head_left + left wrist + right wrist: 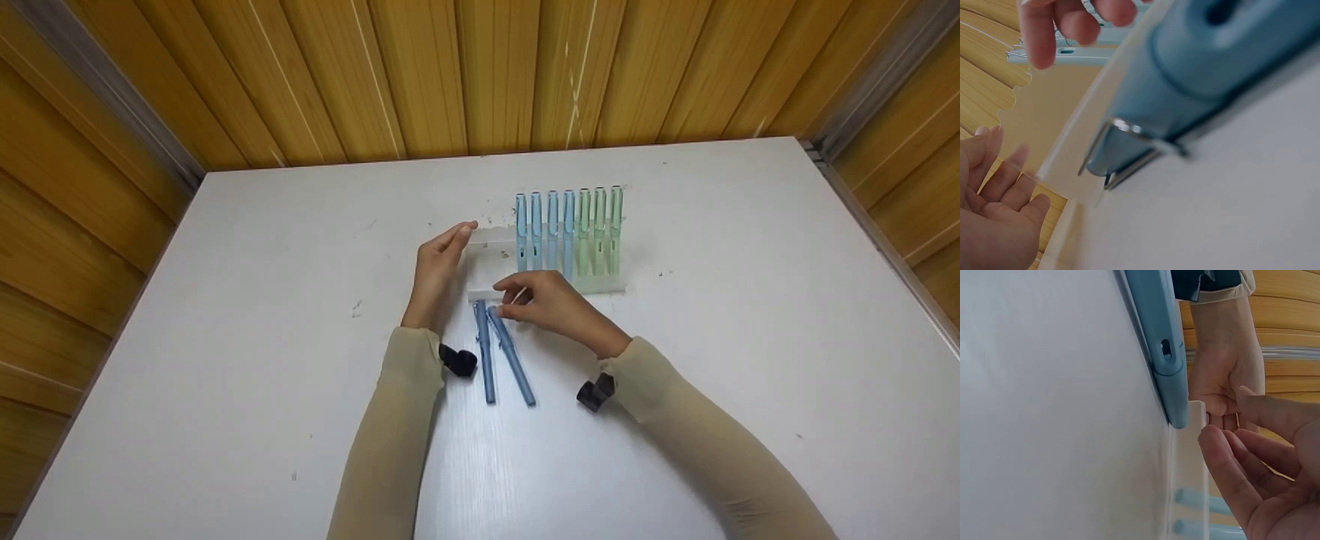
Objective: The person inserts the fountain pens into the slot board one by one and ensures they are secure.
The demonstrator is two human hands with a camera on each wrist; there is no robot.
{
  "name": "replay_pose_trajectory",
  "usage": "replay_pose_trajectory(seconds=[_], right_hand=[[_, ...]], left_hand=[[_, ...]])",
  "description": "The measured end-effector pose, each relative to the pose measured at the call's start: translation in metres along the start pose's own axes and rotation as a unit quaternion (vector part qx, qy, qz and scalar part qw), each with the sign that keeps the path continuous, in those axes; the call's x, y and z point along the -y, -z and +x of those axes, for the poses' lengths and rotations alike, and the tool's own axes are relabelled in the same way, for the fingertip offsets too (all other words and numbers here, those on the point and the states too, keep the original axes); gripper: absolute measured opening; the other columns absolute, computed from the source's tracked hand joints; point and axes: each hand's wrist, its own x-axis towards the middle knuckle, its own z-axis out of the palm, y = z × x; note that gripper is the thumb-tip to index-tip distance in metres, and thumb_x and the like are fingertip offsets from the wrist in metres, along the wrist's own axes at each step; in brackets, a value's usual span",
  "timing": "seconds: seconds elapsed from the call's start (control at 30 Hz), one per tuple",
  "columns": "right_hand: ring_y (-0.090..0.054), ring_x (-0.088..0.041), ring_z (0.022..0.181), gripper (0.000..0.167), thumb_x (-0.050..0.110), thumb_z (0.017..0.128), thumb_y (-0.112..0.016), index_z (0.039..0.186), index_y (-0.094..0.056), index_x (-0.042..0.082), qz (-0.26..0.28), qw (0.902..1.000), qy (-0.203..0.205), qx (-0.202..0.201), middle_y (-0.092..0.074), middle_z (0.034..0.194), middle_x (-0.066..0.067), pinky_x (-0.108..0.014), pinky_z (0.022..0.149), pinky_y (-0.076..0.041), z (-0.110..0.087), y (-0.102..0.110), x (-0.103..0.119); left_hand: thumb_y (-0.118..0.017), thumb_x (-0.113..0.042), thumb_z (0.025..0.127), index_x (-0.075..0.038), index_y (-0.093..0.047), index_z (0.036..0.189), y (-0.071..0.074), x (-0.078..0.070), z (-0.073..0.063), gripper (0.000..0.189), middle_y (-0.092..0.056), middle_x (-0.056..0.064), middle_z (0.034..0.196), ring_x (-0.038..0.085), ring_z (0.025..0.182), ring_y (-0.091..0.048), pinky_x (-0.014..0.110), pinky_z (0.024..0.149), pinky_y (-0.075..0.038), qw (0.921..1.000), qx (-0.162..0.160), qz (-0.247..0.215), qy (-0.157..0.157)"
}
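Note:
A clear display stand (491, 262) holds several light blue pens (553, 210) in a row, with three light green pens (600, 214) at its right end. My left hand (436, 274) holds the stand by its left edge, the fingers partly behind the clear panel (1044, 112). Two darker blue pens, a left one (486, 360) and a right one (516, 364), lie on the table before the stand, their clip ends towards it. Over these clip ends hovers my right hand (553, 304), fingers bent; the right wrist view shows thumb and fingertips apart with nothing between them.
The white table (225, 360) extends around the stand, with a few small dark marks on it. Yellow wood-look panels (495, 82) rise behind it and on both sides. A black wrist camera (459, 361) sits on the left wrist, another (595, 391) on the right.

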Motion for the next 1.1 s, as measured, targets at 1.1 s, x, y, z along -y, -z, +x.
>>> replay_pose_trajectory(seconds=[1.1], right_hand=[[-0.055, -0.011, 0.070, 0.057, 0.027, 0.080, -0.079, 0.127, -0.060, 0.002, -0.029, 0.9945, -0.058, 0.083, -0.066, 0.081, -0.006, -0.023, 0.064, -0.047, 0.009, -0.014, 0.003]], left_hand=[[-0.058, -0.041, 0.095, -0.019, -0.068, 0.121, 0.001, -0.002, 0.000, 0.036, -0.060, -0.003, 0.134, 0.014, 0.132, -0.048, 0.033, 0.114, -0.034, 1.0000, -0.002, -0.001, 0.001]])
